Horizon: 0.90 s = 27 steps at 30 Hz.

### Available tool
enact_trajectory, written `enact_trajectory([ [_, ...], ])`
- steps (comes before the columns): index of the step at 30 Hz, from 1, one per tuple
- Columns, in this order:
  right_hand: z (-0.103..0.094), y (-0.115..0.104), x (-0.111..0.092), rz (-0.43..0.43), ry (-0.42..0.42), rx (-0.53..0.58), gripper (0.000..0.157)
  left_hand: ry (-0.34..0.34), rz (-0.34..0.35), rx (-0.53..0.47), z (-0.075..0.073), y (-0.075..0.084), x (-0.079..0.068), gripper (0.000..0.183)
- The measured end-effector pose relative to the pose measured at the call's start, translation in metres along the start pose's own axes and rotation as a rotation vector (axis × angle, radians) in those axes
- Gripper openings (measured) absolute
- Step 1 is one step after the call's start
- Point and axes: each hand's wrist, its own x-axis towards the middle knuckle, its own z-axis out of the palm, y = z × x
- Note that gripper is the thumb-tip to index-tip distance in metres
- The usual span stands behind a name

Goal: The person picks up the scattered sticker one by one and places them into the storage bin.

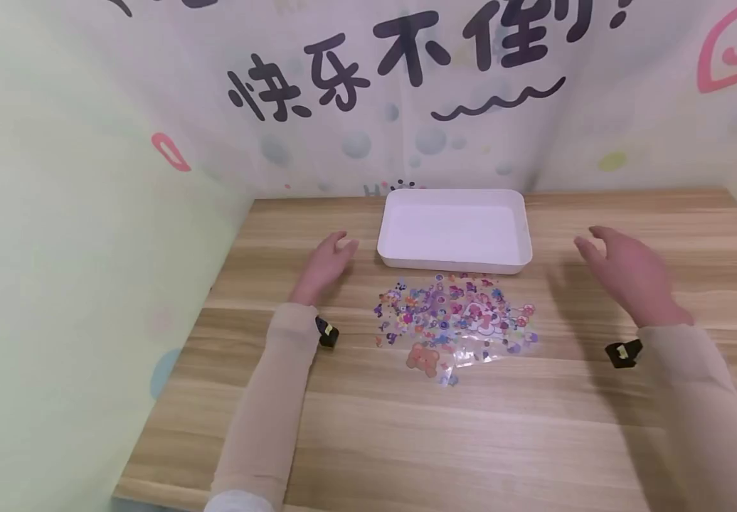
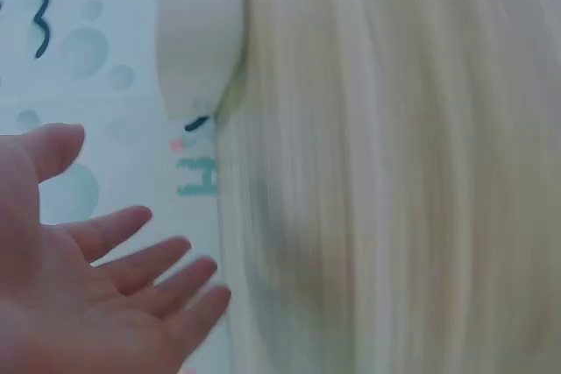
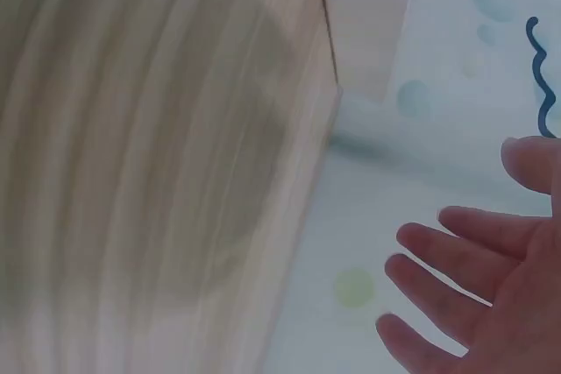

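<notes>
Bare, both hands, nothing in either grip. Entry as I read it from my remote seat:

Left hand [image 1: 329, 264]: fingers straight and loosely spread, palm turned inward toward the tray, hovering just above the bench to the tray's left. The left wrist view confirms an empty palm with the fingers [image 2: 131, 256] fanned. Forearm in a beige sleeve, running up from the near edge, a small black tag at the wrist.

Right hand [image 1: 624, 274]: likewise spread and relaxed, palm inward, raised a little higher over the bench; it casts a broad shadow on the wood beside it. It stands to the right of the tray, farther from it than the left. Empty in the right wrist view, fingers [image 3: 456, 260] apart.

Sticker sheets [image 1: 454, 320]: clear, colourful, overlapping in a loose pile between the two hands and nearer to me, the far edge just in front of the tray. A brown bear sticker [image 1: 422, 359] lies at the near edge.

Tray [image 1: 454, 231]: white, shallow, rounded corners, nothing visible inside, near the back wall.

Bench [image 1: 535, 434]: pale wood grain.

Handling note, my judgement: the sheets are thin and slippery and lie flat. I would bring both hands in low from the sides, gather the pile together, and get fingertips under an edge before lifting, lest the sheets fan out and slide.
</notes>
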Motion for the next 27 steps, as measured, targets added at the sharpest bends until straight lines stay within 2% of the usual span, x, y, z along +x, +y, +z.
enact_trajectory([
  [7, 0.018, -0.019, -0.014, -0.033, 0.067, 0.088, 0.068, -0.011, -0.049, -0.249, 0.017, 0.003, 0.006, 0.077],
  [12, 0.034, -0.035, -0.021, -0.083, 0.069, 0.113, 0.060, -0.031, -0.060, -0.388, 0.033, 0.001, 0.006, 0.078],
  [19, 0.046, -0.055, -0.022, -0.125, -0.083, 0.105, 0.051, -0.070, -0.040, -0.459, 0.046, 0.012, 0.006, 0.063],
  [23, 0.052, -0.062, -0.021, -0.161, -0.154, 0.112, 0.045, -0.064, -0.041, -0.478, 0.053, 0.017, 0.007, 0.059],
  [27, 0.059, -0.068, -0.017, -0.241, -0.188, 0.072, 0.036, -0.033, -0.047, -0.457, 0.059, 0.018, 0.009, 0.057],
])
